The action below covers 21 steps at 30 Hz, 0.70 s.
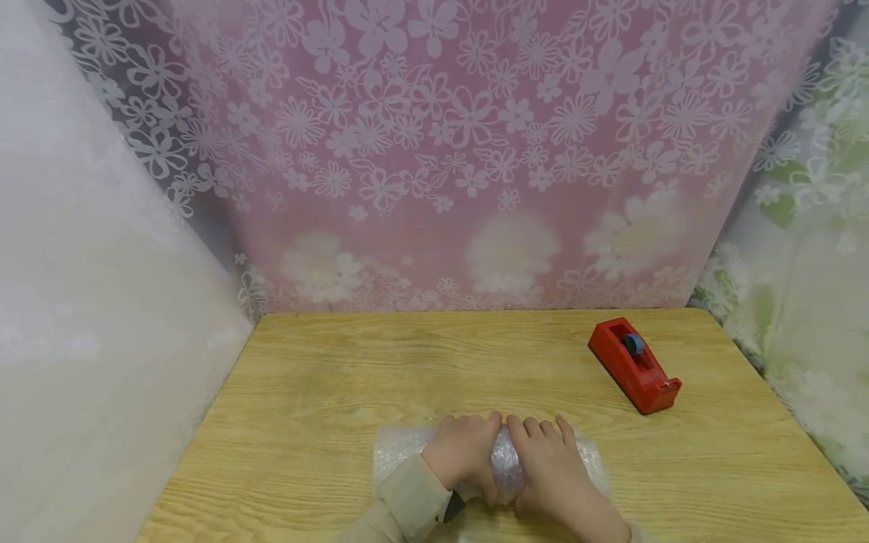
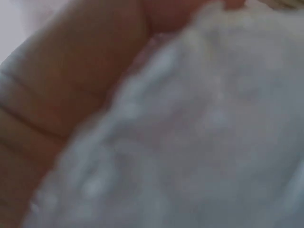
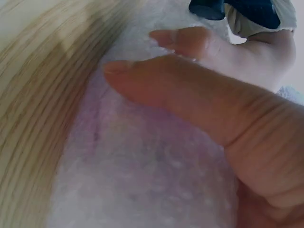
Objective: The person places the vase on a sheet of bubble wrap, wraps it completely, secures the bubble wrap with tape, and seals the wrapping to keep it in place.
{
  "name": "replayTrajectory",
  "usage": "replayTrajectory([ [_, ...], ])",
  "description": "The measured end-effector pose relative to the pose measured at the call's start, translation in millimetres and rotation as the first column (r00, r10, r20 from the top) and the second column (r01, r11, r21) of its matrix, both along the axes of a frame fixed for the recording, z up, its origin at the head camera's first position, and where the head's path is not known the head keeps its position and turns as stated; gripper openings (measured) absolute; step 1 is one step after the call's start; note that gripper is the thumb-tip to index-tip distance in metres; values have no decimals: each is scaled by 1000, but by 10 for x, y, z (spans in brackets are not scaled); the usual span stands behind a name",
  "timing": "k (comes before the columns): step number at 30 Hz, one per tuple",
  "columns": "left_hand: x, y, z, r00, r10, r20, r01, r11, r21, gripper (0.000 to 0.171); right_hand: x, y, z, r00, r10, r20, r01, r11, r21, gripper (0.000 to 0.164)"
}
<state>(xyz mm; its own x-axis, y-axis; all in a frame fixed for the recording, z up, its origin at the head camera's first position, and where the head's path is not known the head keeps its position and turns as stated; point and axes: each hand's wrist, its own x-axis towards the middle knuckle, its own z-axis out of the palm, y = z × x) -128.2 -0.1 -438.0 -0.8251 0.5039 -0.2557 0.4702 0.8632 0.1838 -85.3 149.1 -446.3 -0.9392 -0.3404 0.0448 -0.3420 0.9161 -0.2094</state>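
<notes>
A roll of clear bubble wrap (image 1: 397,449) lies crosswise at the near side of the table. Something purplish shows through its middle, but what is wrapped inside cannot be made out. My left hand (image 1: 463,452) grips the roll just left of its middle, fingers over the far side. Close beside it, my right hand (image 1: 553,464) holds the right half the same way. In the right wrist view, the right thumb (image 3: 161,80) presses along the wrap, with the left thumb (image 3: 190,42) beyond it. Blurred bubble wrap (image 2: 190,133) fills most of the left wrist view against the palm.
A red tape dispenser (image 1: 631,366) with a blue-cored roll stands at the back right of the wooden table (image 1: 326,377). Flowered curtains (image 1: 441,151) hang behind the table and along its right side, with a pale sheet (image 1: 122,302) on the left.
</notes>
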Motion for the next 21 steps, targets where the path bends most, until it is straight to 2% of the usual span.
replayTrajectory([
  [6,-10,-5,4,999,-26,-38,24,999,-44,85,-42,26,-6,1000,20,10,-19,999,-34,93],
  [11,4,13,-1,994,-50,-93,43,996,-73,93,-98,59,2,998,26,54,-24,999,-44,95],
  [15,27,19,-31,987,-55,-153,43,996,-81,95,-136,78,14,994,28,103,-22,998,-53,97],
  [21,58,8,-61,970,-83,-227,65,994,-85,100,-173,92,26,992,42,117,-36,998,-45,97],
])
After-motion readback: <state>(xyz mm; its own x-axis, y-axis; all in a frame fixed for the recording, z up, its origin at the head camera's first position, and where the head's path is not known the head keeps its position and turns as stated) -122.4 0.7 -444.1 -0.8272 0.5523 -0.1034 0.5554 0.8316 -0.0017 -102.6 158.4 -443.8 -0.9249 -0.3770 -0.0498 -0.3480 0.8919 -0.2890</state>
